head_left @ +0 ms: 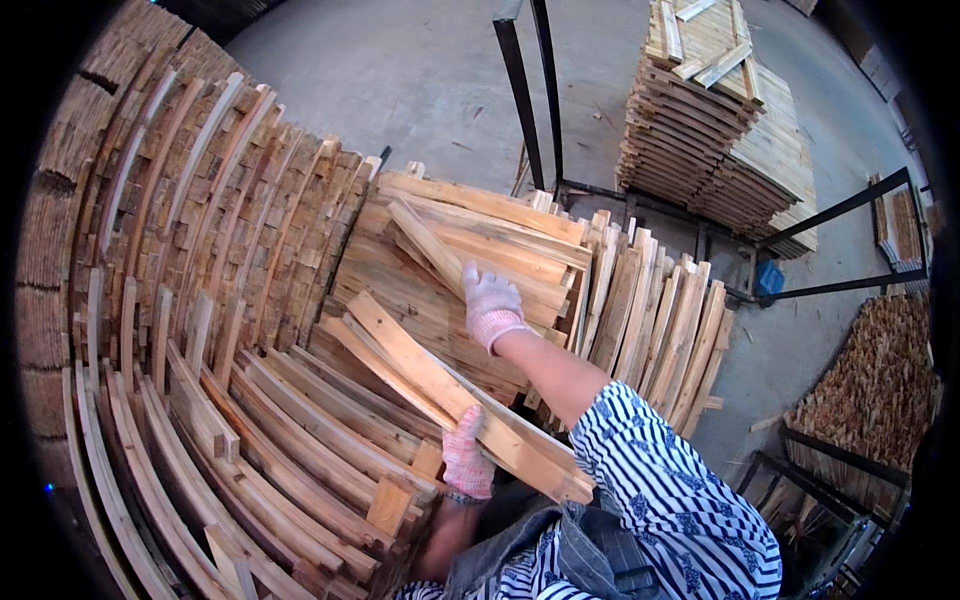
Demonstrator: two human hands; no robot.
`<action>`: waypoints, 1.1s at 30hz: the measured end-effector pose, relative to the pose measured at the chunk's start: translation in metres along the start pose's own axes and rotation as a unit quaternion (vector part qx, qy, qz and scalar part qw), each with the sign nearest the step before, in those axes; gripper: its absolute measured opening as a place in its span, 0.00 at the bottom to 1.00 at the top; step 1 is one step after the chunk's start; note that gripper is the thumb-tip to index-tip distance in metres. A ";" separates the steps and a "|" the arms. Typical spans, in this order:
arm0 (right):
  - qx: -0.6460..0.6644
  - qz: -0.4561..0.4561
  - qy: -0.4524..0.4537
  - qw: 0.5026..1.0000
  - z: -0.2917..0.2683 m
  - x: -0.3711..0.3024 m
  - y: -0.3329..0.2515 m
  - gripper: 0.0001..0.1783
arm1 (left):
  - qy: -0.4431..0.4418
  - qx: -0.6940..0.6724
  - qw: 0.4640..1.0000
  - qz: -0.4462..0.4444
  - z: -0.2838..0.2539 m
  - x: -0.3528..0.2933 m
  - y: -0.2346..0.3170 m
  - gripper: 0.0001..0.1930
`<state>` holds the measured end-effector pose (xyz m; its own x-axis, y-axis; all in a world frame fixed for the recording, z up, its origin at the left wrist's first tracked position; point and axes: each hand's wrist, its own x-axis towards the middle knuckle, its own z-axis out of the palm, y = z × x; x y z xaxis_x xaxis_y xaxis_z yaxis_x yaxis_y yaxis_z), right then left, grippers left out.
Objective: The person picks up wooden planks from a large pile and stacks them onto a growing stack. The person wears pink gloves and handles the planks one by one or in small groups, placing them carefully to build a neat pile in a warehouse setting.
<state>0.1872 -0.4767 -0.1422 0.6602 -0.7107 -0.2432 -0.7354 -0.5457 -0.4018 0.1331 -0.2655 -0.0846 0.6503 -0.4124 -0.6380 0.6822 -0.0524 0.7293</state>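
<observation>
My left hand (pixel 466 460), in a pinkish knit glove, is closed around a couple of long wooden boards (pixel 425 365) held together at a slant in front of my body. Farther forward, my right hand (pixel 492 300), gloved in white and pink, is closed on the near end of another wooden board (pixel 424 238). That board lies slanted across a pile of flat planks (pixel 520 240). The fingertips of both hands are partly hidden by the wood and the gloves.
Stacked wooden strips (pixel 230 200) rise on the left, with more long strips (pixel 300 450) at lower left. Upright boards (pixel 650 320) lean in a row to the right. Black metal frame posts (pixel 518 90) stand ahead. A tall plank stack (pixel 690 130) is on the grey floor.
</observation>
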 end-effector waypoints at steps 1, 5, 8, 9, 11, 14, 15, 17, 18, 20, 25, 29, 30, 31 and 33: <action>0.028 0.003 -0.011 1.000 -0.002 0.009 -0.002 0.33 | -0.008 0.004 1.000 -0.014 -0.003 0.007 0.000 0.30; 0.209 0.026 -0.090 0.973 -0.039 0.001 0.032 0.37 | -0.037 0.009 0.999 -0.002 -0.001 -0.003 -0.002 0.30; 0.362 0.064 0.008 0.930 -0.044 -0.039 0.080 0.44 | -0.093 0.000 0.995 -0.023 0.006 -0.022 0.005 0.31; 0.460 0.102 0.026 0.882 -0.041 -0.060 0.097 0.46 | -0.087 0.020 0.996 -0.027 0.000 -0.025 0.006 0.31; 0.537 0.182 0.049 0.823 -0.036 -0.083 0.143 0.48 | -0.107 0.016 0.994 -0.014 -0.002 -0.027 0.003 0.34; 0.608 0.270 0.063 0.744 -0.029 -0.123 0.188 0.47 | -0.100 0.035 0.994 -0.021 -0.005 -0.044 0.013 0.37; 0.601 0.276 0.053 0.749 -0.022 -0.131 0.199 0.48 | -0.104 0.041 0.993 -0.026 -0.009 -0.042 0.016 0.37; 0.644 0.337 0.059 0.684 -0.022 -0.153 0.196 0.47 | -0.085 0.104 0.991 -0.013 -0.027 -0.048 0.024 0.39; 0.665 0.364 0.065 0.649 -0.025 -0.158 0.192 0.47 | -0.079 0.137 0.987 -0.003 -0.027 -0.052 0.032 0.40; 0.678 0.319 0.026 0.662 0.015 -0.144 0.179 0.44 | -0.083 0.121 0.989 -0.003 -0.028 -0.064 0.043 0.43; 0.669 0.284 0.020 0.686 0.050 -0.086 0.109 0.52 | -0.108 0.203 0.970 0.073 -0.038 -0.080 0.064 0.47; 0.711 0.292 0.033 0.638 0.051 -0.096 0.119 0.50 | -0.147 0.236 0.957 0.079 -0.036 -0.088 0.075 0.49; 0.741 0.301 0.040 0.599 0.035 -0.109 0.124 0.49 | -0.143 0.235 0.959 0.067 -0.044 -0.093 0.075 0.49; 0.729 0.299 0.023 0.615 0.047 -0.116 0.141 0.47 | -0.117 0.258 0.957 0.052 -0.052 -0.096 0.075 0.50; 0.744 0.335 0.021 0.578 0.037 -0.121 0.143 0.45 | -0.134 0.213 0.966 0.051 -0.064 -0.092 0.071 0.51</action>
<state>0.0075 -0.4524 -0.2029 0.2773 -0.5683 -0.7747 0.1426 0.8217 -0.5518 0.1428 -0.1729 0.0097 0.5577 -0.6533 -0.5121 0.3826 -0.3451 0.8570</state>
